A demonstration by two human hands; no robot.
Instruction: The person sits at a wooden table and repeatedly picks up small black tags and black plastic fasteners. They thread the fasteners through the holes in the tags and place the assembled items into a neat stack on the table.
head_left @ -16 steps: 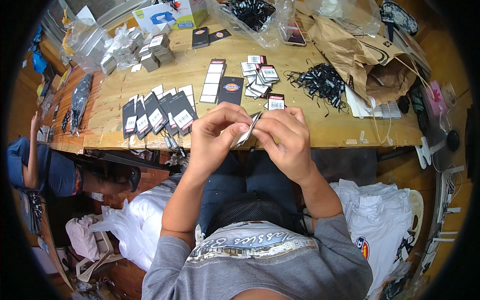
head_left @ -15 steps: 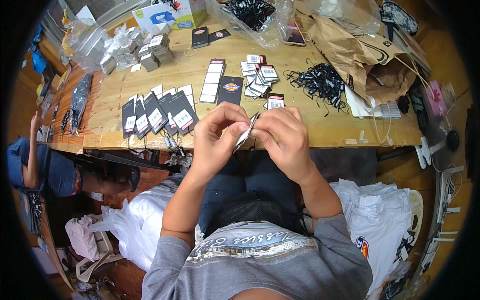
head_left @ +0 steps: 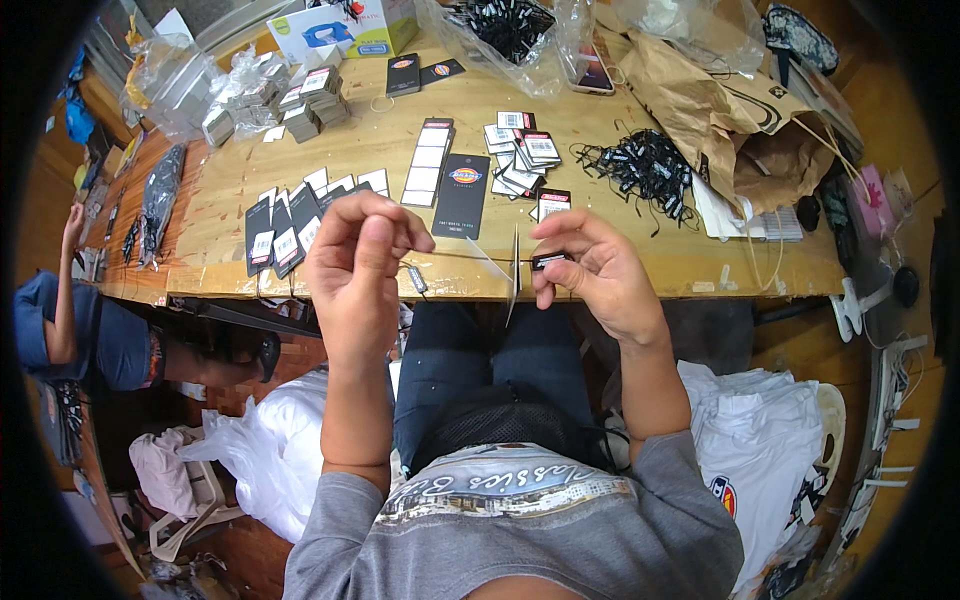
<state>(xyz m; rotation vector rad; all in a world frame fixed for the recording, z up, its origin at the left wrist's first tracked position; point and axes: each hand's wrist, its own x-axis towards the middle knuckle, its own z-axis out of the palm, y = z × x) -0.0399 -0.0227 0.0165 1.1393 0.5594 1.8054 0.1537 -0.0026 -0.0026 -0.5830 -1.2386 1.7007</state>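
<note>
Both my hands are raised over the table's near edge, apart from each other. My left hand [head_left: 360, 265] is closed in a pinch on a thin dark string, which runs toward the middle. From its fingers dangles a small plastic string seal [head_left: 417, 279]. A hang tag [head_left: 515, 270], seen edge-on, hangs on the string between the hands, with a translucent white card [head_left: 487, 258] slanting beside it. My right hand [head_left: 605, 280] pinches a small black label [head_left: 550, 260] next to the hang tag. Just beyond lies a black hang tag with an oval logo [head_left: 461, 195].
Finished-looking black tags [head_left: 285, 235] fan out at left; barcode tags [head_left: 520, 150] and a strip of white labels [head_left: 428, 162] lie ahead. A heap of black strings [head_left: 640, 170] sits by a brown paper bag [head_left: 740, 120]. A person's arm [head_left: 65, 280] shows far left.
My hands have drawn apart, the left moving left with the string. The tag that was pinched between both hands now hangs edge-on between them.
</note>
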